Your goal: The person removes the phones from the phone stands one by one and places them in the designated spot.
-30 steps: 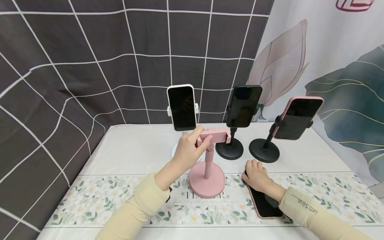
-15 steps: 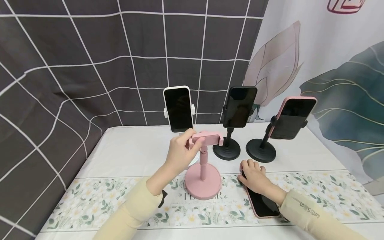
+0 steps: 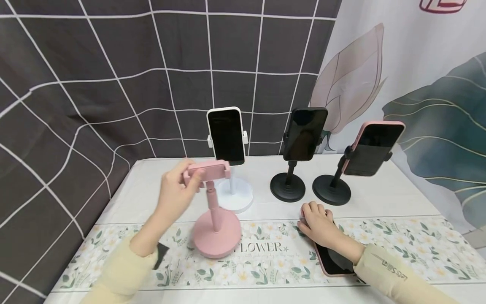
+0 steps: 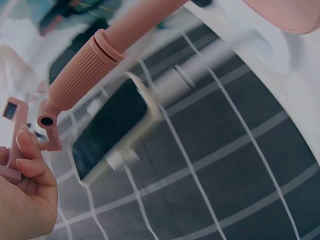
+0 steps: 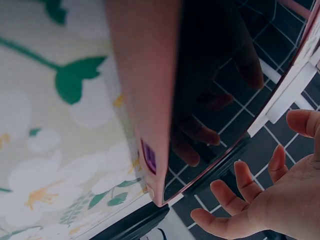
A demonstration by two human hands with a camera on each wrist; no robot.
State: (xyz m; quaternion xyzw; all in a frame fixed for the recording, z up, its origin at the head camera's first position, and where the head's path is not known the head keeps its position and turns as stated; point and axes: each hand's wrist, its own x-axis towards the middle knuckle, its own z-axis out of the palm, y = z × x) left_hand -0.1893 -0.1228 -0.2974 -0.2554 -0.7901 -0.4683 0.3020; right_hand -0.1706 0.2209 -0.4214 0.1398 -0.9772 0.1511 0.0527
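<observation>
My left hand (image 3: 175,190) grips the head of a pink phone stand (image 3: 215,211), thumb on the front of its clamp. The stand leans slightly; I cannot tell whether its round base touches the table. In the left wrist view the stand's ribbed post (image 4: 82,75) slants past the fingers. My right hand (image 3: 320,223) is over a pink-edged phone (image 3: 334,261) lying screen up on the flowered cloth, and hides its far part. The right wrist view shows loosely bent fingers (image 5: 245,182) beside that phone (image 5: 145,100), holding nothing.
Behind stand a white stand with a white-edged phone (image 3: 226,137), a black stand with a black phone (image 3: 305,135) and another black stand (image 3: 331,190) with a pink-edged phone (image 3: 373,150). A dark gridded cloth (image 3: 152,93) hangs behind the table.
My left hand has carried the pink stand to the left, uncovering the white stand's base and the printed word on the cloth. My right hand stays by the lying phone.
</observation>
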